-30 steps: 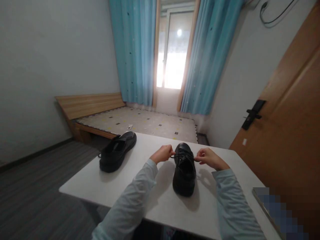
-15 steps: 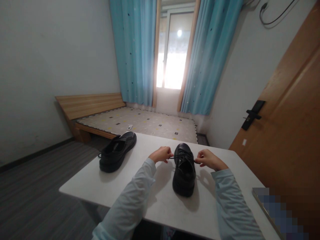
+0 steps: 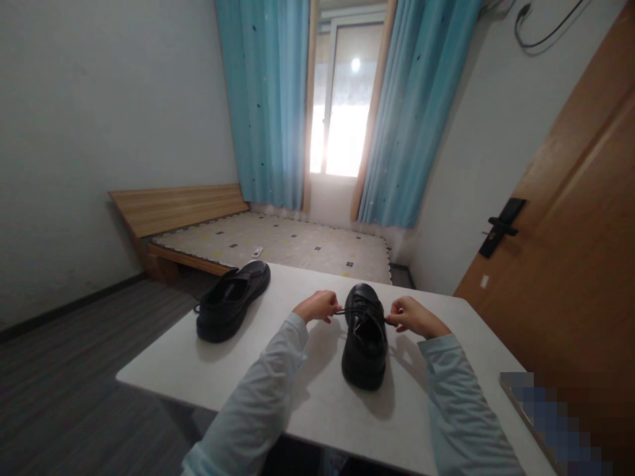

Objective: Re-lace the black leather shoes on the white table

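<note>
A black leather shoe [image 3: 366, 347] stands on the white table [image 3: 307, 403] in front of me, toe pointing away. My left hand [image 3: 316, 307] pinches one end of its black shoelace [image 3: 342, 311] on the left side. On the right side, my right hand [image 3: 413, 316] pinches the other end of the lace. Both ends are pulled out sideways across the shoe's tongue. A second black shoe [image 3: 229, 301] lies further left on the table, untouched, its lace hanging loose at the heel end.
A low wooden bed [image 3: 258, 241] with a patterned mattress stands beyond the table. Blue curtains [image 3: 268, 106] frame a bright window. A wooden door [image 3: 565, 251] with a black handle is on the right. A blurred-out flat object [image 3: 546, 416] lies at the table's right edge.
My hands have drawn the two lace ends slightly further apart and lower over the shoe. Both shoes stay where they were.
</note>
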